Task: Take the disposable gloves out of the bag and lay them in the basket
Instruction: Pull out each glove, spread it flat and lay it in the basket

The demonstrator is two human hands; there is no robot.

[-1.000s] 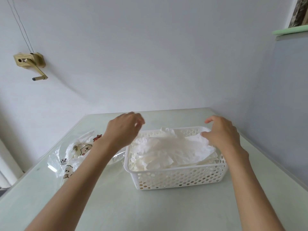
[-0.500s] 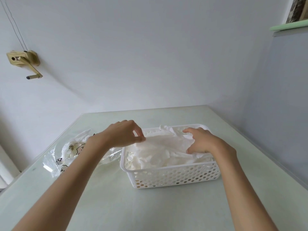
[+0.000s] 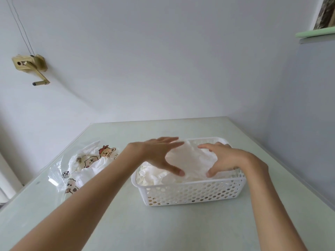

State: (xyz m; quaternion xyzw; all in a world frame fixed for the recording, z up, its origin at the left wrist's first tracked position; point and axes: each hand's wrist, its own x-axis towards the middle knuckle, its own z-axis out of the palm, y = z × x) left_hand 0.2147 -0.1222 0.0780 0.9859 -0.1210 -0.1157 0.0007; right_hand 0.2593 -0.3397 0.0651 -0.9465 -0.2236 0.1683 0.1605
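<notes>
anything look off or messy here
Mostly tidy. The gloves mound above the basket rim while both hands, left hand and right hand, press them down. The bag lies crumpled beside it, white material still inside.

Soft even daylight (edges bowed)

Both hands, left and right, press the gloves into the basket.

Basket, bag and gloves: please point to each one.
basket (image 3: 192,193): head view, perforated front wall.
bag (image 3: 79,165): head view, printed plastic.
gloves (image 3: 190,160): head view, top of the pile.
</notes>
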